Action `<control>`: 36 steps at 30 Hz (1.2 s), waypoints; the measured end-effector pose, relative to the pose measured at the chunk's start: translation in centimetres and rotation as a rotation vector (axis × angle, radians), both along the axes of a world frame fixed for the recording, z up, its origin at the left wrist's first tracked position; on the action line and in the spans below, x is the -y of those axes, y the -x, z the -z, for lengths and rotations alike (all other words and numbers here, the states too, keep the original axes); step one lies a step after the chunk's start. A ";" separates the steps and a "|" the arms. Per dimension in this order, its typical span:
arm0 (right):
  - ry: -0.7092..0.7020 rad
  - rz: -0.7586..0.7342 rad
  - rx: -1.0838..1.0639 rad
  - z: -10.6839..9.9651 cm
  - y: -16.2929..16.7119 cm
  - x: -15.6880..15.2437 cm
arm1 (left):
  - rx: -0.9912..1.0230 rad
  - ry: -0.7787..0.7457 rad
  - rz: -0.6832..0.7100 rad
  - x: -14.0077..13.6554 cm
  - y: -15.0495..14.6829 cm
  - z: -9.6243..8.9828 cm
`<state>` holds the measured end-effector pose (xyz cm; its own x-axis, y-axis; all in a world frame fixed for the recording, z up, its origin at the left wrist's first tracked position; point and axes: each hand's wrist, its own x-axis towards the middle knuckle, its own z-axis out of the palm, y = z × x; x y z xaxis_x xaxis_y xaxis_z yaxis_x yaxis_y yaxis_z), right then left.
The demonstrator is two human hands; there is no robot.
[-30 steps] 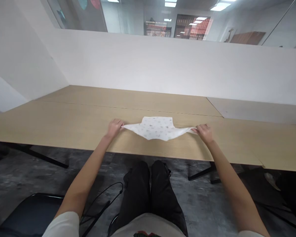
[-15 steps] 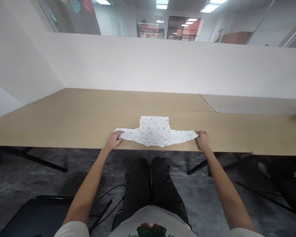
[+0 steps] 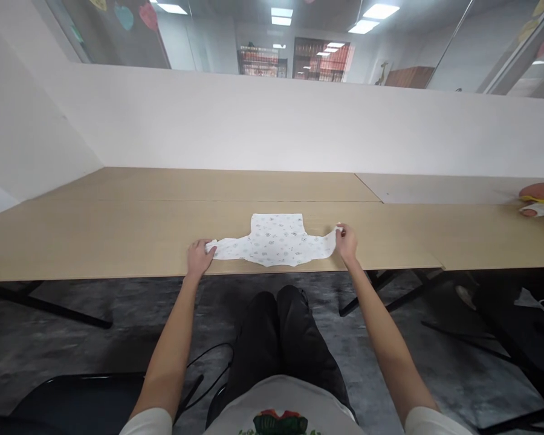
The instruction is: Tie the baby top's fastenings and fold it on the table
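Head view. Principal item: one white cloth (image 3: 276, 241), flat, scattered with small dark motifs; squared upper part, two narrow side arms, lower edge shallowly pointed. Location: on the near side of the counter (image 3: 118, 223), just in from its front edge, in front of the wearer; most of its surface lies flat, the right arm curving upward at its tip.

Hands, two, bare. Right hand (image 3: 346, 243): fingertips drawn together, pinching the raised tip of the cloth's right arm. Left hand (image 3: 200, 258): at the tip of the left arm, thumb and fingers touching the fabric, the gap between them narrow; whether they grip or merely press it down, cannot tell.

Counter: pale wood grain, seams visible; a light grey panel (image 3: 448, 188) along the back at right. Far right end: one soft-looking bundle (image 3: 541, 199), orange, yellow and white, well apart from the cloth; exact nature unclear.

Behind: white wall (image 3: 231, 127), plain, topped by a glass pane (image 3: 208, 42) showing ceiling lights. Below: wearer's black trousers (image 3: 285, 344); pale shirt (image 3: 272, 396) with red and green print; black chair (image 3: 81, 399) at left; mottled grey floor (image 3: 158, 329).
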<state>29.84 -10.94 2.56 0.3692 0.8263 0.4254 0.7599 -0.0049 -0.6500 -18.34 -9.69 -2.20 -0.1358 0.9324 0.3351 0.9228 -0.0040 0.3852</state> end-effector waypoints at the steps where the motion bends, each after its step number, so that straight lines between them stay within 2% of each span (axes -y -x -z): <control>1: -0.078 -0.071 0.002 -0.6 1.4 -0.2 | 0.027 -0.020 0.005 0.0 0.1 0.1; 3: -0.190 -0.213 0.022 -1.7 4.6 -0.6 | 0.107 -0.051 -0.004 0.1 0.2 0.3; 5: -0.206 -0.331 0.055 -2.2 7.9 -0.9 | 0.211 -0.078 -0.016 0.1 0.4 0.6; 8: -0.142 -0.418 0.127 -1.8 12.5 -0.9 | 0.333 -0.120 -0.010 -0.1 0.8 1.1; 11: -0.025 -0.435 0.183 -0.5 15.7 -0.5 | 0.391 -0.145 -0.010 -0.3 1.2 1.6; 14: 0.076 -0.430 0.221 0.9 17.3 0.0 | 0.429 -0.135 -0.009 -0.6 1.4 2.0; 18: 0.104 -0.454 0.315 2.2 17.9 0.3 | 0.450 -0.141 -0.002 -0.6 1.4 2.0; 22: 0.133 -0.527 0.437 2.6 18.4 0.2 | 0.449 -0.132 -0.026 -0.3 1.0 1.8; 25: 0.119 -0.571 0.440 2.5 18.7 1.1 | 0.471 -0.126 -0.045 -0.1 0.8 1.3; 28: -0.057 -0.576 0.300 2.8 18.3 4.5 | 0.579 -0.139 -0.082 -0.1 0.1 0.1; 31: -0.219 -0.574 0.090 4.8 17.3 10.4 | 0.715 -0.195 -0.073 -0.3 -2.1 -2.4; 33: -0.172 -0.558 -0.004 7.4 16.5 14.7 | 0.740 -0.231 0.030 -0.5 -4.7 -4.4; 36: -0.017 -0.519 -0.096 12.2 15.7 20.2 | 0.665 -0.237 0.211 -0.7 -9.8 -6.8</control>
<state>14.10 -31.12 -9.66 -0.0486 0.9039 0.4249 0.5969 0.3674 -0.7133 -8.58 -8.99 4.58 -0.2058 0.8738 0.4406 0.4653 -0.3087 0.8296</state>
